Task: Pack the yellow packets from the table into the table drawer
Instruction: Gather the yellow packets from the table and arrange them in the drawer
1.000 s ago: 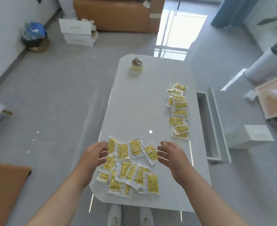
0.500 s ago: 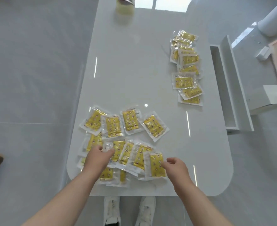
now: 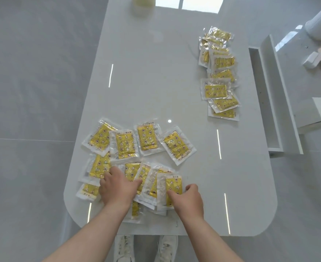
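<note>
1. Right hand (image 3: 189, 197): thumb and curled fingers pinching one yellow packet (image 3: 174, 186) at near edge of table (image 3: 156, 82).
2. Left hand (image 3: 118, 188): palm-down on near cluster (image 3: 125, 146); fingertips hidden, grip cannot tell.
3. Second pile (image 3: 219, 87) along right edge.
4. Drawer (image 3: 268, 110) open off right edge, no packets visible inside; seemingly all left to pack.

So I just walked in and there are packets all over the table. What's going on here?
A person stands at the table with both hands on the near spread of yellow packets. The left hand presses flat on them. The right hand pinches one packet at the spread's right edge. A second pile lies at the far right, beside the open drawer, and no packets show in it yet.
</note>
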A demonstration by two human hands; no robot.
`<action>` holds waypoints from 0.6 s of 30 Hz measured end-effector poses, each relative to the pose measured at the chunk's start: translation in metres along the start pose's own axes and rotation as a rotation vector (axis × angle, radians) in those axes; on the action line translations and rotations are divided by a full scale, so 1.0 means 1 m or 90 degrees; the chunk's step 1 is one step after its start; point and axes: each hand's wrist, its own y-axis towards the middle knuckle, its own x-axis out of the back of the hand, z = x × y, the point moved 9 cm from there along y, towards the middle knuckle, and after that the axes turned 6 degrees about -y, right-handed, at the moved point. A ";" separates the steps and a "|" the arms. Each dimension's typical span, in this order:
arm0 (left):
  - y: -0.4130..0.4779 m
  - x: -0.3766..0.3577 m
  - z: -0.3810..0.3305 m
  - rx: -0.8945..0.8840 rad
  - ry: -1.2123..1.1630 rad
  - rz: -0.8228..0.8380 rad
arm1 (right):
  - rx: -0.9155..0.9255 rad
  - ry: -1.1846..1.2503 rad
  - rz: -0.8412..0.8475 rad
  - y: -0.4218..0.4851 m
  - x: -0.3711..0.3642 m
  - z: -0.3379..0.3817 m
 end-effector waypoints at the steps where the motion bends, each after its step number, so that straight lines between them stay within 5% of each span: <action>1: 0.000 -0.001 -0.001 -0.001 -0.005 0.006 | 0.001 0.003 -0.001 0.001 0.000 0.001; 18: -0.008 -0.031 -0.022 -0.014 -0.303 0.214 | -0.020 0.115 0.020 0.002 -0.024 0.017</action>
